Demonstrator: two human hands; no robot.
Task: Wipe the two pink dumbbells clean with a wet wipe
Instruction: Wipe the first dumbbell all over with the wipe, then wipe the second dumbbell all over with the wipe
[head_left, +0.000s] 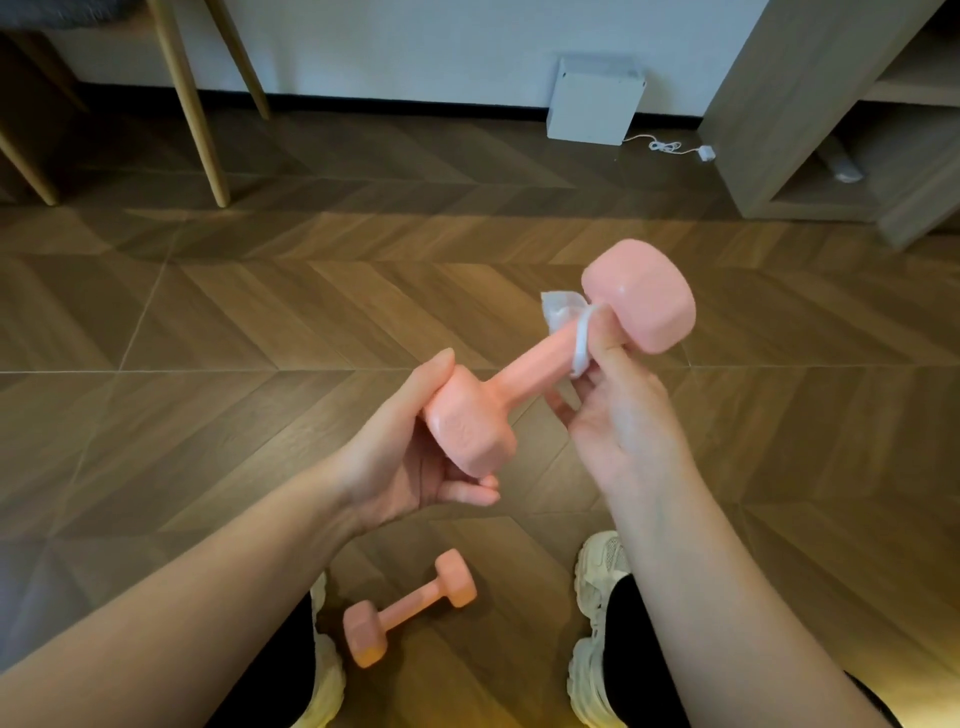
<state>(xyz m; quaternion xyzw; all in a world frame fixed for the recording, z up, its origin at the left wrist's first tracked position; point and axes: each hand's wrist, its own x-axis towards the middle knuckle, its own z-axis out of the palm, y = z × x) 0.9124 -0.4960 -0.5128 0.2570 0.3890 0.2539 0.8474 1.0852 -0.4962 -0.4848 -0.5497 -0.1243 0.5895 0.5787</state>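
I hold one pink dumbbell up in front of me, tilted from lower left to upper right. My left hand grips its lower head from beneath, thumb along the top. My right hand pinches a white wet wipe wrapped round the dumbbell's handle, just below the upper head. The second pink dumbbell lies on the wooden floor between my feet, untouched.
My two white sneakers stand on the herringbone floor either side of the lying dumbbell. Wooden chair legs rise at the far left. A white box with a cable sits by the wall, and a wooden shelf unit stands at the right.
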